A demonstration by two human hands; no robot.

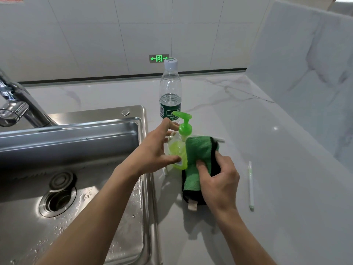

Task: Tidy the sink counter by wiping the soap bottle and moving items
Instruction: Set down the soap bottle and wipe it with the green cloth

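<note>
1. The soap bottle (179, 150) stands upright at the centre of the frame on the marble counter (267, 150), just right of the steel sink (76, 169). It is clear, holds yellow-green liquid and has a green pump head.
2. The left hand (152, 150) reaches in from the lower left and grips the bottle's left side; its fingers (168, 160) curl around the body, with the index finger raised near the pump.
3. The right hand (219, 180) comes in from the lower right and holds a green cloth (198, 155) with black edging. Its fingers are closed on the cloth, which is pressed against the bottle's right side, while the lower end of the cloth hangs down to the counter.
4. A water bottle (170, 92) with a white cap and dark green label stands upright just behind the soap bottle, toward the upper centre.
5. A thin white and pale green pen (250, 185) lies on the counter to the right of the right hand, apart from it.
6. A chrome tap (17, 100) shows at the left edge above the sink, whose basin carries water drops.
7. A green exit sign (159, 58) glows on the tiled wall behind.
</note>
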